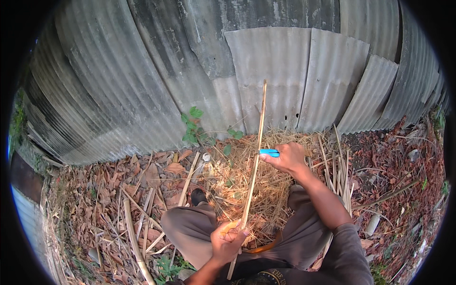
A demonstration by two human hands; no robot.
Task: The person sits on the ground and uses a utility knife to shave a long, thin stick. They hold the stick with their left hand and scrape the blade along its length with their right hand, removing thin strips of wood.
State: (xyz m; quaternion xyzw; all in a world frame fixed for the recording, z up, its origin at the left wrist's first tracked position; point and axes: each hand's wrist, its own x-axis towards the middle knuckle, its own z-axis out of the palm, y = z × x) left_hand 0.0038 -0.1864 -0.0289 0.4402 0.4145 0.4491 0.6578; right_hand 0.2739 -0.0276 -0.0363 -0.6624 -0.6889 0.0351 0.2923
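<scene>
A long, thin pale strip (252,183), which looks like split bamboo, slants up and away from my lap toward the metal fence. My left hand (227,242) is closed round its lower part, with the thumb along it. Something orange-yellow (231,226) shows at that hand's fingers; I cannot tell what it is. Farther up, my right hand (289,157) is closed on a bright blue cutter handle (269,153), whose tip end meets the strip's side. Its blade is too small to make out. Curly straw-coloured shavings (273,187) lie on the ground between my bent legs.
A grey corrugated metal fence (270,61) stands just ahead. Split strips (339,171) lie at the right, and a thicker pole (135,237) with more strips lies at the left. Dry leaves (109,204) cover the ground; a green plant (192,126) grows by the fence.
</scene>
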